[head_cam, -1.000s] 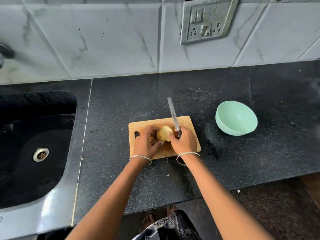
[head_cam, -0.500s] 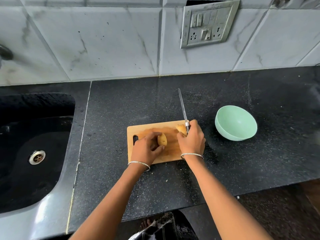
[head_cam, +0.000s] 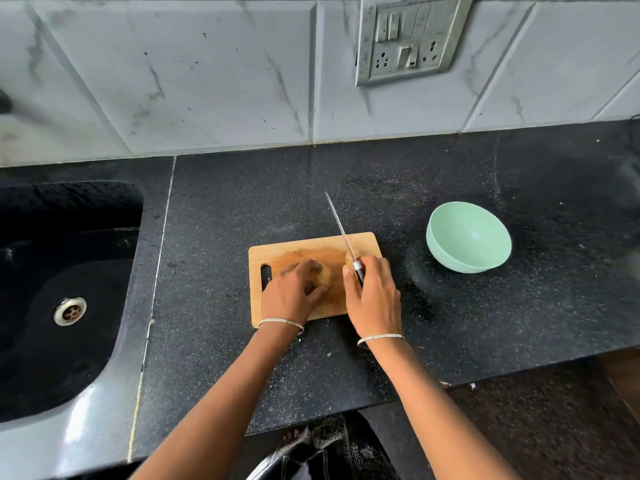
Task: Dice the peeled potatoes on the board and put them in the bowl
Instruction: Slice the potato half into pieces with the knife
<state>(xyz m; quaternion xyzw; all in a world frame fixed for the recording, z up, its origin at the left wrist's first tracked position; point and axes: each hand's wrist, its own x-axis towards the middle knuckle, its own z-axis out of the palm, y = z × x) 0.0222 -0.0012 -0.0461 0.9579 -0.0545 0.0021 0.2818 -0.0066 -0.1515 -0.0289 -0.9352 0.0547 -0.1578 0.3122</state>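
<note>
The fingers (head_cam: 302,268) of the left hand (head_cam: 291,296) curl over a pale yellow peeled potato half (head_cam: 325,277), pinning it to the rectangular wooden cutting board (head_cam: 301,249). The right hand (head_cam: 374,299) wraps round the dark handle of a slim steel knife (head_cam: 341,230), its blade pointing away beside a second potato piece (head_cam: 348,259). The potato looks only halved, so all the dicing is left. The round mint-green bowl (head_cam: 467,233), well apart to the right, holds nothing.

One wooden cutting board (head_cam: 298,249), and on it two bits of potato: left potato piece (head_cam: 325,276), right potato piece (head_cam: 348,259). One knife (head_cam: 341,230) over its right end. One mint-green bowl (head_cam: 467,237) to its right, one sink (head_cam: 52,306) to its left, one switch-and-socket plate (head_cam: 407,39) behind it.
</note>
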